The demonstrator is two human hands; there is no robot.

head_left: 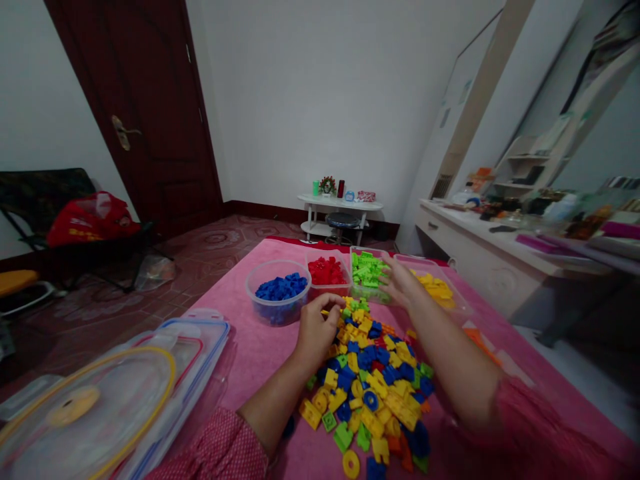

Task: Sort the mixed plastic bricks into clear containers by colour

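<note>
A heap of mixed plastic building blocks [373,383] in yellow, blue, green, red and orange lies on the pink cloth. My left hand [320,328] is at the heap's far left edge, fingers curled, with a bit of a yellow building block [325,312] showing between thumb and fingers. My right hand [400,283] reaches to the right edge of the clear container of green blocks [367,267], fingers stretched and apart, nothing visible in them. Left of it stand a container of red blocks [327,271] and a round tub of blue blocks [281,288]. Yellow blocks [436,289] fill another container at right.
Stacked clear lids [115,400] with yellow, red and blue rims lie at the table's left. Orange pieces [481,345] are partly behind my right forearm. A white dresser [480,233] stands to the right, and a low white table [340,202] is by the far wall.
</note>
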